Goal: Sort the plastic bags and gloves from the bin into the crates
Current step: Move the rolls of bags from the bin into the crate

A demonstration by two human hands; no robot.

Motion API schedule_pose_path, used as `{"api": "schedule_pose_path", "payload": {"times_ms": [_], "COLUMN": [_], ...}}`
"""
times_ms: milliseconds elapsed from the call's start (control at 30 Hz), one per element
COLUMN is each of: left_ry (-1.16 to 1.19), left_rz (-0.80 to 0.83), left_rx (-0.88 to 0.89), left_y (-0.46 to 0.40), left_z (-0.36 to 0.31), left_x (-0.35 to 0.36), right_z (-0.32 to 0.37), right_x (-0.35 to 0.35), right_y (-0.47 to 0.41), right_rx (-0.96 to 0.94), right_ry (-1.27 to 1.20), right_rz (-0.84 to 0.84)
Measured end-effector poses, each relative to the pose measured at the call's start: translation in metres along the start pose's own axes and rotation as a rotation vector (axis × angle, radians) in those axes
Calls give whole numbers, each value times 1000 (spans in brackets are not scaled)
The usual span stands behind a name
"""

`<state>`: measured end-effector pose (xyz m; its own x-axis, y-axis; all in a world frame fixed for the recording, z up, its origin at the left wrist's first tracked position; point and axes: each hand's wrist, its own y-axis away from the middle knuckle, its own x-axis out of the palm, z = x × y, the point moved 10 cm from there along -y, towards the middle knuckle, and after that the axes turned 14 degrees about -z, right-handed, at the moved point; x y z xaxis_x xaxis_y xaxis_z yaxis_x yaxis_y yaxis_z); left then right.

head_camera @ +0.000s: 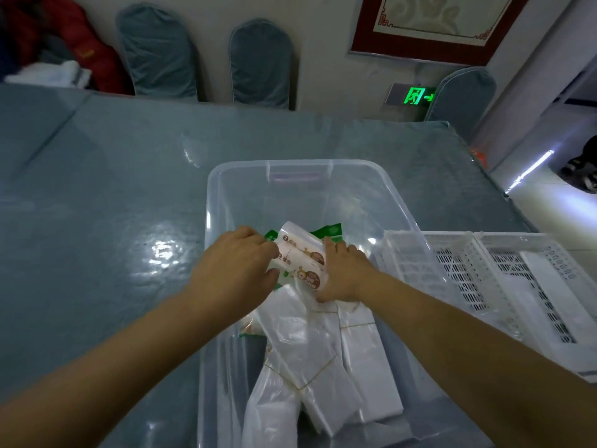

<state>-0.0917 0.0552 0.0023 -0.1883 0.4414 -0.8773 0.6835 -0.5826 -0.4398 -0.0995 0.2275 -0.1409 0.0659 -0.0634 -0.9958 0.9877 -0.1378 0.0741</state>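
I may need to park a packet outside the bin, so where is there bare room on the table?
Bare tabletop lies left of the clear bin and behind it, toward the chairs. Right of the bin is crowded: white crates stand against it. Inside, both hands grip a printed packet above white bag bundles.

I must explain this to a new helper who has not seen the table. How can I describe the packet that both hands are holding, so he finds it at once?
Look into the clear plastic bin in the middle of the grey-blue table. Above its middle, the left hand and right hand hold one packet between them. It alone carries brown round labels; the bundles nearer the person are plain white.
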Motion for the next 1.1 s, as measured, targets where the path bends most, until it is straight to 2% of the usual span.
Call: {"api": "schedule_pose_path", "payload": {"times_ms": [167,267,367,467,567,667,733,900,1000,1100], "left_ry": [-149,-256,-254,-183,30,248,273,118,154,186], "left_rz": [70,71,-36,-154,-235,-287,-261,-223,-180,-82], "left_rx": [12,-29,-192,-354,-508,-600,-596,-472,-426,-432], "left_y": [-4,-13,-28,-44,-56,-67,-77,-87,-82,-73], "left_z": [-3,-8,-21,-50,-88,-122,-141,-167,-172,-181], "left_x": [3,-5,-27,-43,-41,-35,-31,-28,-15,11], "right_z": [16,15,2,-19,-45,-76,-97,-160,-210,-251], "right_x": [-38,-84,-134,-169,-188,-204,-214,-227,-203,-164], "right_y": [-3,-3,6,17,28,39,48,70,79,84], "right_rx": [-72,-46,-45,-49,-52,-39,-42,-52,36,106], "right_ry": [154,-23,-230,-457,-668,-773,-742,-498,-400,-342], "right_rz": [-114,-186,-294,-355,-399,-454,-518,-669,-631,-509]}}
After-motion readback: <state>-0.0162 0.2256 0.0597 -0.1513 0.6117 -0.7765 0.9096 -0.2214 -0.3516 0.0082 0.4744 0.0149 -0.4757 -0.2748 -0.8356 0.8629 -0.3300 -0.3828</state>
